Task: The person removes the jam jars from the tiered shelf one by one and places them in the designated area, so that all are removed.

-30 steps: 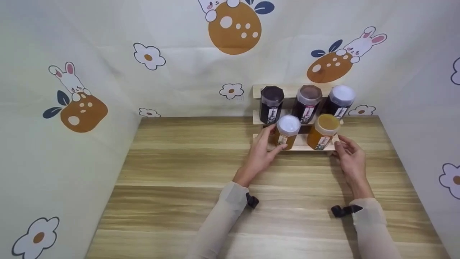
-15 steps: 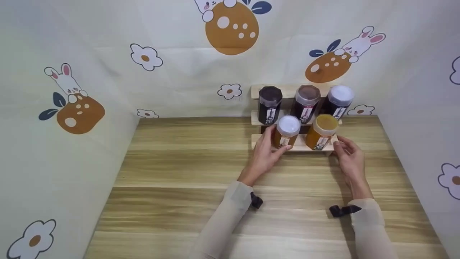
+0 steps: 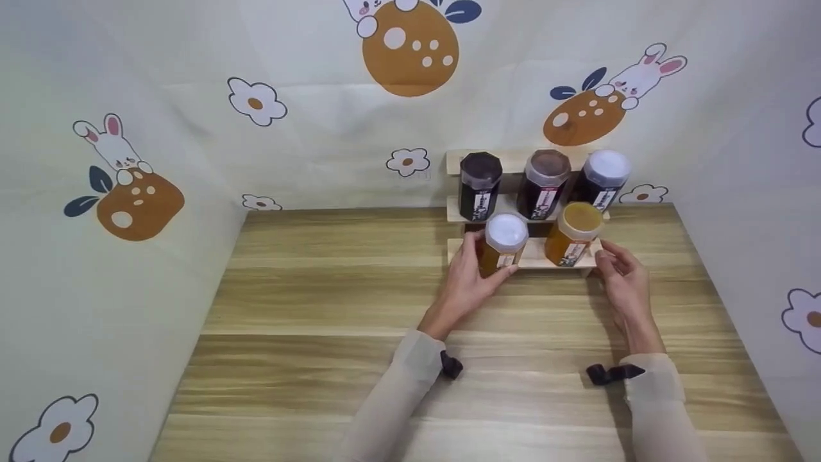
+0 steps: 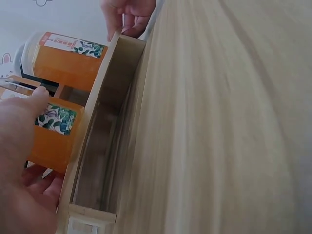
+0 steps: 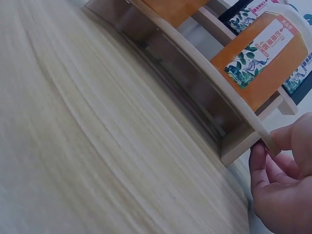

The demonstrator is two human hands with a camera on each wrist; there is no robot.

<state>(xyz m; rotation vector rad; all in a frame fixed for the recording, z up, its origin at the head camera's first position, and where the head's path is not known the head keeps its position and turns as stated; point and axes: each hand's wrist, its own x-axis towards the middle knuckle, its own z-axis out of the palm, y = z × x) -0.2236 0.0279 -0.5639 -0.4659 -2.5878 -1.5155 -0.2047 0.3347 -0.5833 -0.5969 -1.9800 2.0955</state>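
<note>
Compared with half a second ago, the left hand (image 3: pixel 471 276) is bringing the white-lidded amber jar (image 3: pixel 505 239) slightly lower and farther left in the head view, towards the person, while the right hand (image 3: pixel 627 282) is staying at the right end of the wooden rack (image 3: pixel 535 258). The left grip is spreading to the jar's width and holding it, the thumb pressing across its label and the fingers curling round the far side. The right grip is narrowing to a pinch on the end of the rack's lowest board. The held jar is keeping its place at the left part of that front tier, though whether its base is touching the board cannot be told; it is showing flat facets, orange contents and a leafy label partly covered by the thumb. To its right, a second amber jar (image 3: pixel 574 234) is standing on the same tier. Behind, three dark jars (image 3: pixel 544 186) are lining the tier above, and the rack is standing on the wood-grained desk (image 3: pixel 308 289).
</note>
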